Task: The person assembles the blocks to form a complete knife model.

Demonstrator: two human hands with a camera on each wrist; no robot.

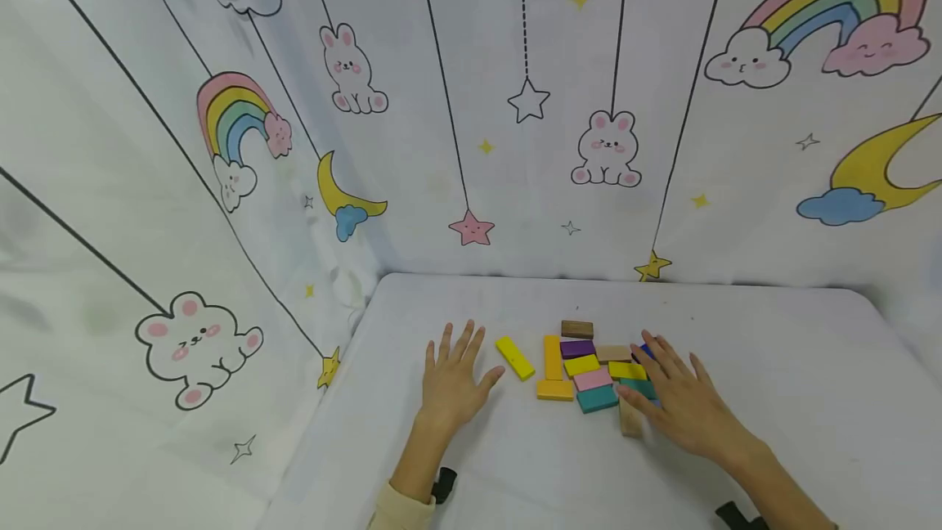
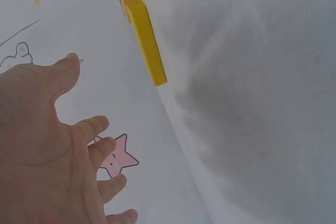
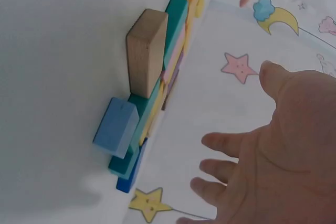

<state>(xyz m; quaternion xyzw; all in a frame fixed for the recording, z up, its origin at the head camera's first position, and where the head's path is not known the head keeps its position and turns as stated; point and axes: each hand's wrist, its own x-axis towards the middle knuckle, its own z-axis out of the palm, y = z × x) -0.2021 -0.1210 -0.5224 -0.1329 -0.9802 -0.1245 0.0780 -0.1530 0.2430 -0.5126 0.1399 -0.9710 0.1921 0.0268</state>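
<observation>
My left hand (image 1: 452, 387) is held with fingers spread, left of a lone yellow block (image 1: 514, 358); the left wrist view shows a gap between hand and block. Fingers also apart, my right hand (image 1: 688, 407) is at the right side of a cluster of coloured wooden blocks and partly hides it. The cluster includes an orange block (image 1: 553, 358), a purple one (image 1: 577, 348), a pink one (image 1: 593, 379), a teal one (image 1: 598, 399) and a plain wood block (image 1: 630, 419). A light blue block (image 3: 115, 127) shows in the right wrist view. Neither hand holds anything.
A dark brown block (image 1: 577, 329) lies at the back of the cluster. The white tabletop (image 1: 530, 473) meets a white cloth backdrop (image 1: 412, 186) printed with bunnies, stars and rainbows, which also covers the left side.
</observation>
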